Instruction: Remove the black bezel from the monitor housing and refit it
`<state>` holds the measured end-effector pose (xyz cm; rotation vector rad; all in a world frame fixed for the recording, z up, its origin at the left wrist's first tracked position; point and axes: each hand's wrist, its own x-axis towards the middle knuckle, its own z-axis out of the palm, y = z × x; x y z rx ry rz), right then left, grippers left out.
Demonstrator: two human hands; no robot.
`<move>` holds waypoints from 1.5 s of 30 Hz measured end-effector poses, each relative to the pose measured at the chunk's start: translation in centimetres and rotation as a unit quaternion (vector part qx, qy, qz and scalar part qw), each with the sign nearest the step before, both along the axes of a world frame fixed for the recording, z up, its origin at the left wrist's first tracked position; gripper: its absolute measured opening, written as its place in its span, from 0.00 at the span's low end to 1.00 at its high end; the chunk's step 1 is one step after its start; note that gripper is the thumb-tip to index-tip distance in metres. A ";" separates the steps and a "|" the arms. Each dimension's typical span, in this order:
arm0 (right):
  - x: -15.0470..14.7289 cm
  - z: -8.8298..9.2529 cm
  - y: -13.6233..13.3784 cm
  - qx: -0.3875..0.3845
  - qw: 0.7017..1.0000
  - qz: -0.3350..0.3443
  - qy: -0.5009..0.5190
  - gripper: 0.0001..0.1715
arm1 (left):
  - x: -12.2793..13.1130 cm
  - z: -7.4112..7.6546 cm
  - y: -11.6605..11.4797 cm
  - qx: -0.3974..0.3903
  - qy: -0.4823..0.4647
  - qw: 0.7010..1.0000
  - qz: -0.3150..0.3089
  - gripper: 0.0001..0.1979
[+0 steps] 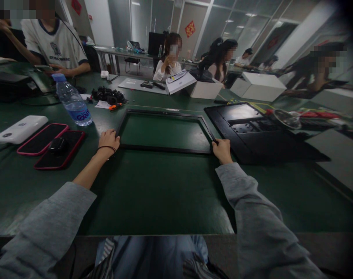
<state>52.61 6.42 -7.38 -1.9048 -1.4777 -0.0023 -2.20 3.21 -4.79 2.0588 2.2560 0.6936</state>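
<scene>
A thin black monitor bezel point(165, 148), an open rectangular frame, lies on or just above the green table in front of me. Its left side is gripped by my left hand point(109, 142), the fingers closed around the edge and a dark band on the wrist. My right hand point(222, 150) is closed on the right side near the lower corner. Through the bezel's opening the green table top point(161, 190) shows. Just right of my right hand lies a large black monitor back panel point(266, 135) with recesses in its middle.
To the left stand a water bottle point(74, 102), a white device point(21, 128) and two red-edged phones point(43, 138), one with a small black object on it. Black cables point(107, 94), white boxes point(205, 89) and a tape roll point(286, 118) lie farther back. Several people sit around.
</scene>
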 end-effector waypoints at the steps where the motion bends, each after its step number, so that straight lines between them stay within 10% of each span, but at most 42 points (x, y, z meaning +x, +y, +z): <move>1: 0.0 0.0 0.0 0.000 1.000 -0.001 0.004 0.24 | 0.0 0.0 0.0 0.003 0.000 1.000 -0.001 0.22; 45: -0.5 0.5 -0.4 -0.024 1.000 -0.012 0.010 0.22 | 0.0 0.0 -0.1 0.008 -0.017 1.000 -0.007 0.22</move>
